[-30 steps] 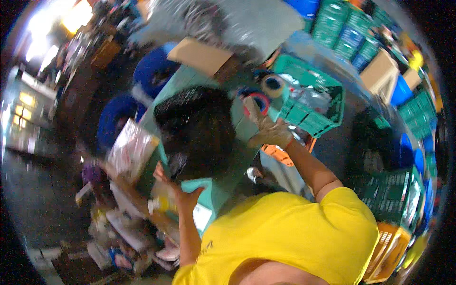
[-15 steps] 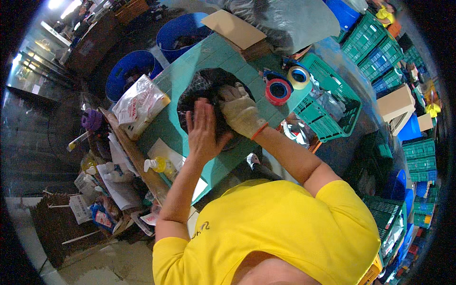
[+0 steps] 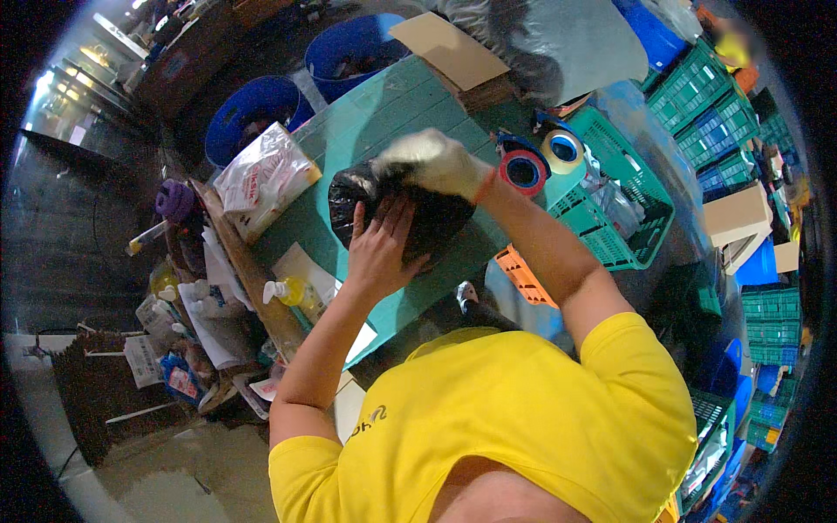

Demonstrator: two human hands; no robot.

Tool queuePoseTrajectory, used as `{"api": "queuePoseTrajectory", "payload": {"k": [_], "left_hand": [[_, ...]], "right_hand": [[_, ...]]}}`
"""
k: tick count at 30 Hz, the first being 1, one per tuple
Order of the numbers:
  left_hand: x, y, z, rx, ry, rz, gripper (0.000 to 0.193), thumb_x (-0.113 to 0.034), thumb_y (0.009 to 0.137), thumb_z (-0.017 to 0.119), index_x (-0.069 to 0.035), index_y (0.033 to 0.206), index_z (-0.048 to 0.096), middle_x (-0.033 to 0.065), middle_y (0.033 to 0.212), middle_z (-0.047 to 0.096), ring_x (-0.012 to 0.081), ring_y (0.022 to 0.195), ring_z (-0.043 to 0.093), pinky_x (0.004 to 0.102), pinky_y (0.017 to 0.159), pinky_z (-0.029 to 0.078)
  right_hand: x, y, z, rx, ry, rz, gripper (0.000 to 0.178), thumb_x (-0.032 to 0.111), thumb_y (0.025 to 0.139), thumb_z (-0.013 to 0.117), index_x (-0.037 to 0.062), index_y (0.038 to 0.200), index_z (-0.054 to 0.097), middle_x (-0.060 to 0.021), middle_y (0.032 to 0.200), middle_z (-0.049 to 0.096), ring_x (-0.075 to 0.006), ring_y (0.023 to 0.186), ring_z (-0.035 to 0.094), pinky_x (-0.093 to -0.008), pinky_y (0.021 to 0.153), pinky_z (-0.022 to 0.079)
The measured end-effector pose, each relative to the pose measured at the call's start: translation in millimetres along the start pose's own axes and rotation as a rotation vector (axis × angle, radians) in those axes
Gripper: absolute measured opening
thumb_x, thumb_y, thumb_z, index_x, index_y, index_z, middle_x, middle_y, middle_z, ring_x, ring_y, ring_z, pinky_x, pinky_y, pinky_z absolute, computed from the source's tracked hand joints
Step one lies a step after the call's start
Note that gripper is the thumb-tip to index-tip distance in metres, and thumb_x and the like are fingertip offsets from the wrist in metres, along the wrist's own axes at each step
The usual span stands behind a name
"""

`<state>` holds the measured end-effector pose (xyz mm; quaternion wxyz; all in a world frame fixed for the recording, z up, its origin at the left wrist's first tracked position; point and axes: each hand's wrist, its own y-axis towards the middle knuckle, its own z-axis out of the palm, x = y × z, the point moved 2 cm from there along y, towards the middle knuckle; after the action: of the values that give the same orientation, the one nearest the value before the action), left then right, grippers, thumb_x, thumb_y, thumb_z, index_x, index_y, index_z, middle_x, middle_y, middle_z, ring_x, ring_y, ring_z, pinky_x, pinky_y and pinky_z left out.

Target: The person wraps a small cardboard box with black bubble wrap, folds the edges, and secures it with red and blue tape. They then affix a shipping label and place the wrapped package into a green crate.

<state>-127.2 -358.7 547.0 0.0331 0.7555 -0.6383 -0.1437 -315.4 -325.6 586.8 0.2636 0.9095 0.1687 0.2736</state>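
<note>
A black plastic-wrapped bundle (image 3: 440, 222) lies on the green table (image 3: 384, 105). My bare left hand (image 3: 382, 240) rests flat on its near left side with the fingers spread. Over the bundle's far right edge is my right hand (image 3: 432, 161), in a pale work glove with an orange cuff. Motion smears the gloved fingers, so whether they grip the plastic cannot be told. Right of that hand stand a tape dispenser with a red-rimmed roll (image 3: 523, 171) and a pale tape roll (image 3: 563, 148).
A white printed plastic pack (image 3: 266, 179) and a yellow pump bottle (image 3: 292, 292) are at the table's left. Cardboard sheets (image 3: 453, 52) lie at the far edge. Blue tubs (image 3: 253, 113) stand beyond. A green crate (image 3: 649, 244) and an orange crate (image 3: 526, 277) are on the right.
My right hand has lifted from the middle of the bundle to its far edge and is blurred. My left hand stays pressed on the plastic. The whole view has shifted slightly.
</note>
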Motion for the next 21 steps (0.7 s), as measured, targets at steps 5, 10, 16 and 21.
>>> {"api": "queuePoseTrajectory", "payload": {"k": [5, 10, 16, 21], "left_hand": [[-3.1, -13.5, 15.0, -0.195, 0.054, 0.069, 0.079, -0.048, 0.066, 0.071, -0.011, 0.13, 0.044, 0.0145, 0.129, 0.043, 0.0349, 0.128, 0.031, 0.0595, 0.107, 0.012], [-0.4, -9.7, 0.1, -0.446, 0.035, 0.067, 0.092, -0.052, 0.055, 0.077, -0.013, 0.13, 0.043, 0.0143, 0.133, 0.039, 0.0366, 0.131, 0.027, 0.0634, 0.102, 0.013], [-7.0, 25.0, -15.6, -0.256, -0.007, 0.022, 0.081, -0.049, 0.063, 0.075, -0.008, 0.127, 0.048, 0.0142, 0.131, 0.047, 0.0379, 0.121, 0.041, 0.0484, 0.1, 0.034], [-52.6, 33.8, 1.8, -0.234, 0.043, -0.217, 0.072, -0.047, 0.066, 0.073, -0.012, 0.126, 0.051, 0.0123, 0.13, 0.048, 0.0366, 0.118, 0.043, 0.0469, 0.097, 0.036]], "right_hand": [[30.4, -41.7, 14.4, -0.057, -0.222, 0.083, 0.024, 0.011, 0.077, 0.052, 0.0127, 0.097, 0.065, -0.0076, 0.104, 0.065, -0.0235, 0.104, 0.059, -0.0378, 0.097, 0.041], [59.7, -48.9, 11.2, 0.022, -0.393, 0.212, 0.032, 0.022, 0.084, 0.045, 0.0109, 0.107, 0.062, -0.009, 0.12, 0.059, -0.0246, 0.118, 0.05, -0.0425, 0.107, 0.029], [43.8, -63.7, 7.6, -0.068, -0.206, 0.161, 0.029, 0.023, 0.077, 0.059, 0.0055, 0.1, 0.064, -0.0146, 0.118, 0.059, -0.0289, 0.116, 0.052, -0.0443, 0.102, 0.036], [-39.6, -107.2, -57.2, -0.281, -0.083, 0.28, 0.022, 0.026, 0.081, 0.055, 0.0052, 0.085, 0.063, -0.0133, 0.085, 0.063, -0.0311, 0.087, 0.06, -0.0416, 0.08, 0.046]]}}
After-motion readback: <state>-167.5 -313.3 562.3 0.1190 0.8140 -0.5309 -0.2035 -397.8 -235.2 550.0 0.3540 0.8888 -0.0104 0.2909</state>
